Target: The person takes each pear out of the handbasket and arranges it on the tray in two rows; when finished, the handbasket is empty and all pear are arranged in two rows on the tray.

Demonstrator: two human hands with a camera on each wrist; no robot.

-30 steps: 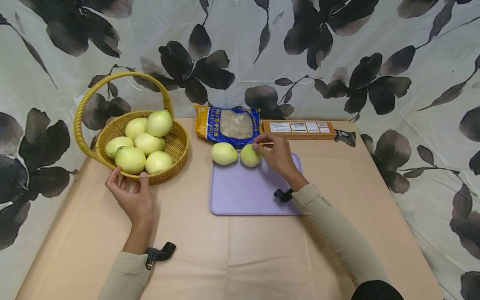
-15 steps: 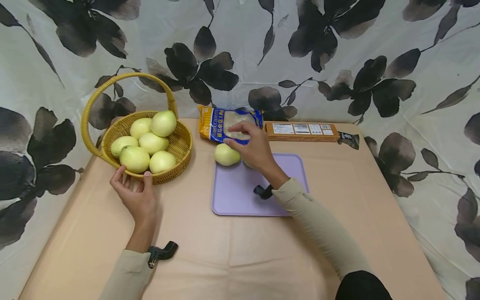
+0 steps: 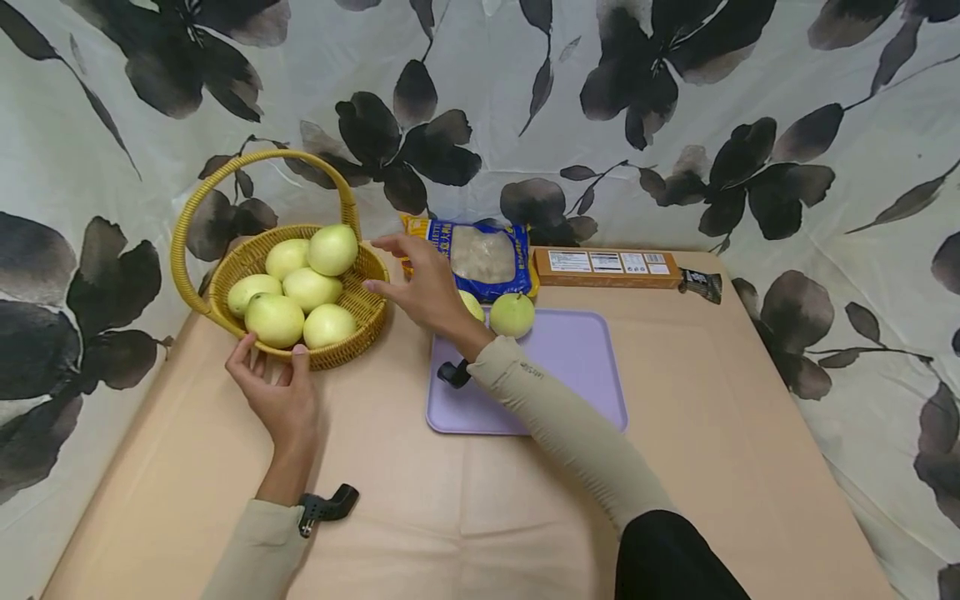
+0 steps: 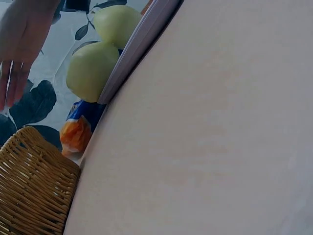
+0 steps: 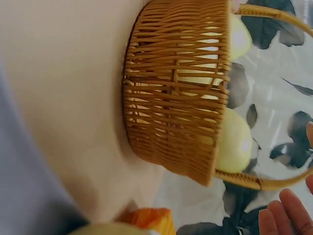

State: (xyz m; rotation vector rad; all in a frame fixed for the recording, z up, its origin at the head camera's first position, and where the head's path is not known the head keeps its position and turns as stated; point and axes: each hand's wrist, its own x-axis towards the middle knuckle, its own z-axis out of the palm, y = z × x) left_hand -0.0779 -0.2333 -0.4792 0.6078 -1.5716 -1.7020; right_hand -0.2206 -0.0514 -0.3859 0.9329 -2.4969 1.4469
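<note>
I've got the left hand [image 3: 277, 400] holding the basket [image 3: 347, 353] at its near side, thumb and fingertips up against the wicker just under the rim. I'm going off the head cam there, since the left wrist view doesn't show that grip at all.

The right hand [image 3: 423, 287] has nothing in it. Fingers are loose and spread, just off the right side of the basket, and on the right wrist view there's a gap between them and the rim.

I count six pale green fruit [image 3: 274, 322] piled inside the basket, one sitting higher than the rest at the back right, and the handle [image 3: 277, 154] stands up over the lot. Two loose fruit [image 3: 512, 315] are to the right of the basket, along the far edge of the purple tray [image 3: 577, 350]. My right wrist blocks part of the nearer one, and I can't tell if the pair touch.

Past those, right of the basket and further back, is a blue and yellow bag [image 3: 483, 254]. Furthest right from the basket are an orange box [image 3: 607, 268] and a black wrapper [image 3: 701, 285] at its end. Behind the basket hangs a flowery sheet [image 3: 480, 83].
</note>
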